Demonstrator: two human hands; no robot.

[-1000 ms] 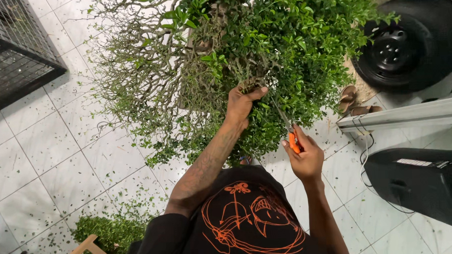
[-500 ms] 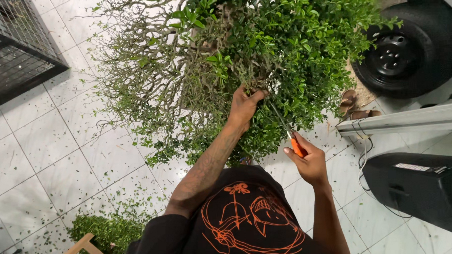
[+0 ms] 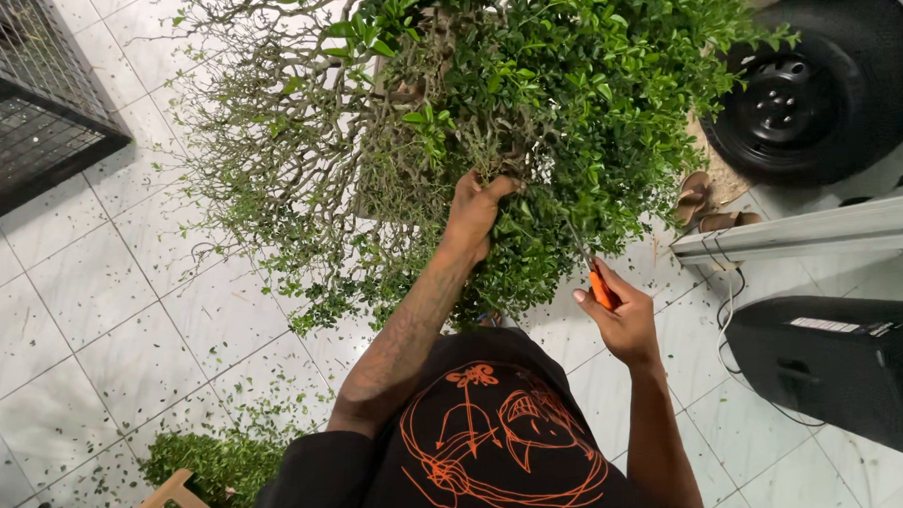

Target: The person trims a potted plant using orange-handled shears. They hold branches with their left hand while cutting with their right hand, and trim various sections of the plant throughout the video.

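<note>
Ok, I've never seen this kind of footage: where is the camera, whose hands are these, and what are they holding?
The camera sits on a person's head and looks down, so both arms are their own. The left hand grips twigs inside a big leafy shrub. The right hand holds orange-handled shears, blades pointing into the leaves. Below is a white tiled floor strewn with leaf clippings. To the right are a car wheel, sandals and a black box.

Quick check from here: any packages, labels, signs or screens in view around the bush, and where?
Label: small white rectangular sticker with dark print, on top of the black box at the right edge.
No packages, signs or screens show.
</note>
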